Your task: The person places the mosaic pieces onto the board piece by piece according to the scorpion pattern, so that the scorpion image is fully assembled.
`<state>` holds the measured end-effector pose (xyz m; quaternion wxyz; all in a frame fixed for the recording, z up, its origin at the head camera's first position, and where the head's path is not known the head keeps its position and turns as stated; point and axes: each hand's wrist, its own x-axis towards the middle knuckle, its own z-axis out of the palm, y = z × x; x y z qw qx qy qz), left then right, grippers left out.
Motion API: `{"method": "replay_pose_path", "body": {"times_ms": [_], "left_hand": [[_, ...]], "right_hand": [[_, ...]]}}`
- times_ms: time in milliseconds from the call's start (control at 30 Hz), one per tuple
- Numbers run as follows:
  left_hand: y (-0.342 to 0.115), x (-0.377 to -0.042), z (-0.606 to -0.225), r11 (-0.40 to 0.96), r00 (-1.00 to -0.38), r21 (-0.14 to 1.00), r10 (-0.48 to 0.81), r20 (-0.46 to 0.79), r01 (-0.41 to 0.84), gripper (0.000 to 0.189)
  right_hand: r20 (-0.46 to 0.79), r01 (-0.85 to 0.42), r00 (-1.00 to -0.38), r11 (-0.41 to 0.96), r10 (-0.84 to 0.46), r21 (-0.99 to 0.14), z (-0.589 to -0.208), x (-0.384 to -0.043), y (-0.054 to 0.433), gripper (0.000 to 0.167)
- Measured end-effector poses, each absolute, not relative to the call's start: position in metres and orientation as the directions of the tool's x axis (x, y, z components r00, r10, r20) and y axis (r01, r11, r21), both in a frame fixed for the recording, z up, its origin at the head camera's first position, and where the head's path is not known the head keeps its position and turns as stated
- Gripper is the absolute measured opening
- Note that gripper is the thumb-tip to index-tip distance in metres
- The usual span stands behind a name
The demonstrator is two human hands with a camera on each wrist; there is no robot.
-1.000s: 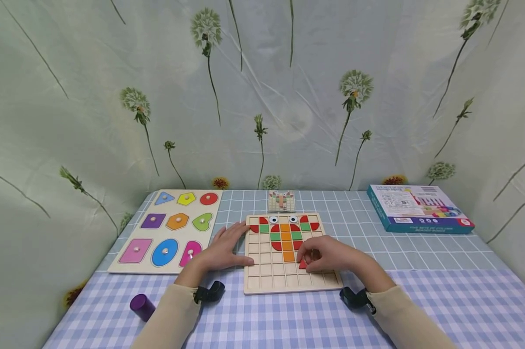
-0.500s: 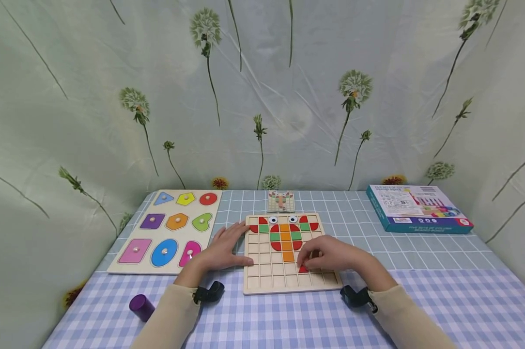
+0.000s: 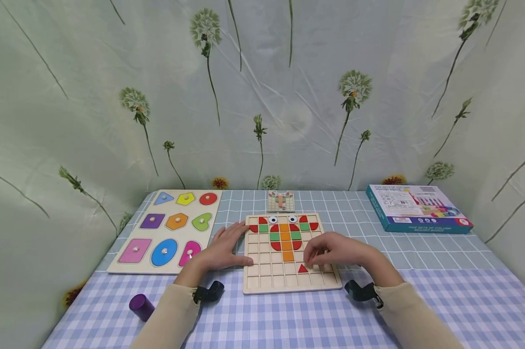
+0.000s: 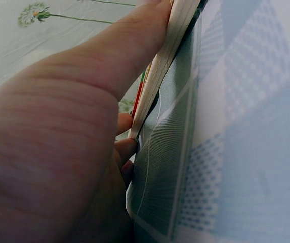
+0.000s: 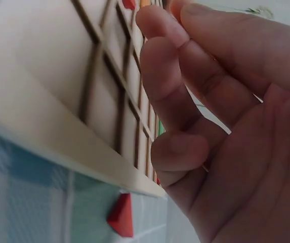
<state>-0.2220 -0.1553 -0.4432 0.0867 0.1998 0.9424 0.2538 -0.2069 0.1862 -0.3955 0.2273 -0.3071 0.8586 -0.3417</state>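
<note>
The square wooden grid board (image 3: pixel 271 281) carries red, green and orange tiles and two eye pieces at its far side. A small red triangle tile (image 3: pixel 303 268) lies on the board below the orange column. Just right of that triangle, my right hand (image 3: pixel 338 251) hovers low over the board with fingers loosely bent, holding nothing. My left hand (image 3: pixel 225 250) rests along the board's left edge, fingers and thumb spread and touching it. In the right wrist view a red piece (image 5: pixel 122 215) lies on the cloth beside the board; the right hand hides it from the head view.
A small pattern card (image 3: pixel 281 201) stands behind the board. To the left lies a shape puzzle (image 3: pixel 166 232) with knobbed pieces. A purple cylinder (image 3: pixel 142 307) is beside the left sleeve, and a flat teal box (image 3: pixel 419 208) sits at the back right.
My right hand has let go of the red triangle and shifted slightly right, leaving the tile on the board. The left hand stays where it was.
</note>
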Motion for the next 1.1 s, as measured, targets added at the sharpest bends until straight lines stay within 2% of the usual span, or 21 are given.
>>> {"method": "replay_pose_path", "body": {"times_ms": [300, 600, 733, 1100], "left_hand": [[-0.155, -0.223, -0.443, 0.791, -0.905, 0.512, 0.42, -0.06, 0.334, 0.101], [-0.156, -0.222, -0.442, 0.793, -0.904, 0.51, 0.422, -0.067, 0.333, 0.101], [-0.155, -0.222, -0.442, 0.792, -0.902, 0.51, 0.426, -0.065, 0.336, 0.101], [-0.156, -0.222, -0.444, 0.788, -0.902, 0.514, 0.428, -0.06, 0.34, 0.101]], "right_hand": [[-0.191, -0.388, -0.693, 0.582, -0.695, -0.714, -0.401, -0.207, 0.18, 0.008], [-0.196, -0.346, -0.77, 0.655, -0.607, -0.672, -0.391, -0.208, 0.193, 0.006], [-0.195, -0.355, -0.777, 0.672, -0.599, -0.65, -0.391, -0.212, 0.205, 0.008], [-0.264, -0.276, -0.813, 0.743, -0.519, -0.61, -0.393, -0.218, 0.239, 0.018]]}}
